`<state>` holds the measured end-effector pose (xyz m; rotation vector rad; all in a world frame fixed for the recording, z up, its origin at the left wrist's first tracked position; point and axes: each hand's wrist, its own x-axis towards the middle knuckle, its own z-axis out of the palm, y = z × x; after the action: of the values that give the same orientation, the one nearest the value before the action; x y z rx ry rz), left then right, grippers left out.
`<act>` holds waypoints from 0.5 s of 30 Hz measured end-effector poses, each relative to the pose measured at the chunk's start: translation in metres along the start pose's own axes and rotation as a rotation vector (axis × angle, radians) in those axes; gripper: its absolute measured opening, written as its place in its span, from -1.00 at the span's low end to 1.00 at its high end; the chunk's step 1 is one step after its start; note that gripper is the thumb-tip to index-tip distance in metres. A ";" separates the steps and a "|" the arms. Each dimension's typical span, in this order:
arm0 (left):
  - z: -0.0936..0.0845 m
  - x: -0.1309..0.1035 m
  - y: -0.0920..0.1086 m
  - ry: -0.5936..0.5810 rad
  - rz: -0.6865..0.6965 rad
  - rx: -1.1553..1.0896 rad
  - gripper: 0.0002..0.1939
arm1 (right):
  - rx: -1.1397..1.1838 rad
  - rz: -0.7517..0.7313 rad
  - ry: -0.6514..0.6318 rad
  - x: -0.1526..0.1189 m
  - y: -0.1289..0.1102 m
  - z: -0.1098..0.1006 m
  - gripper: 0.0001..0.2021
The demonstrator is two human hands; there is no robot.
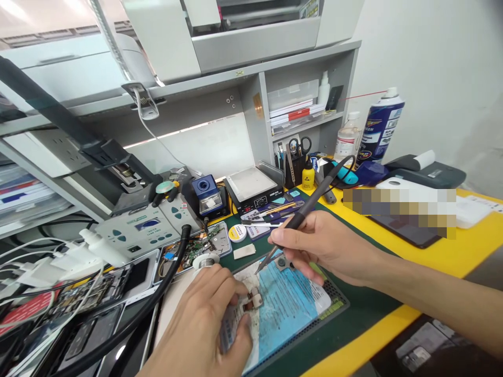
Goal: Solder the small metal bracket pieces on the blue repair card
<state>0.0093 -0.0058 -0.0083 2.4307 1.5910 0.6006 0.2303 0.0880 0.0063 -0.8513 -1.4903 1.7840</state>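
My right hand (310, 241) grips a soldering iron (304, 209) with a black handle, holding it like a pen. Its fine tip points down over a blue-and-white printed card (286, 309) with dark smudges. Just left of the tip lies a small part with a brown flex cable (252, 300). The thumb and forefinger of my left hand (210, 314) close on two sides of this part; their exact contact is partly hidden. Under my right fingers, a small round-topped metal piece (281, 263) sits on the card. A roll of solder wire (205, 260) stands behind my left hand.
A tray of circuit boards (212, 243), a rework station (145, 230) and phone parts (90, 303) crowd the left. Behind are a hot plate (253, 186) and yellow bottle (308, 175). A black hose (173, 283) curves beside my left hand. A spray can (379, 128) stands right.
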 end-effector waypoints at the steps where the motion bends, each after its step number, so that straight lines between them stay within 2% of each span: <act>1: 0.000 0.000 0.000 0.000 -0.002 0.001 -0.88 | 0.002 -0.004 -0.001 0.000 0.000 0.000 -0.58; 11: 0.000 -0.001 -0.002 0.006 0.012 0.028 -0.88 | 0.005 -0.023 -0.008 0.001 0.003 0.000 -0.60; 15: -0.001 0.000 -0.005 -0.013 0.061 0.053 -0.89 | 0.058 -0.036 0.073 0.000 0.000 -0.001 -0.61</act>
<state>0.0046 -0.0034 -0.0094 2.5237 1.5523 0.5588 0.2314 0.0882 0.0059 -0.8464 -1.3921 1.7432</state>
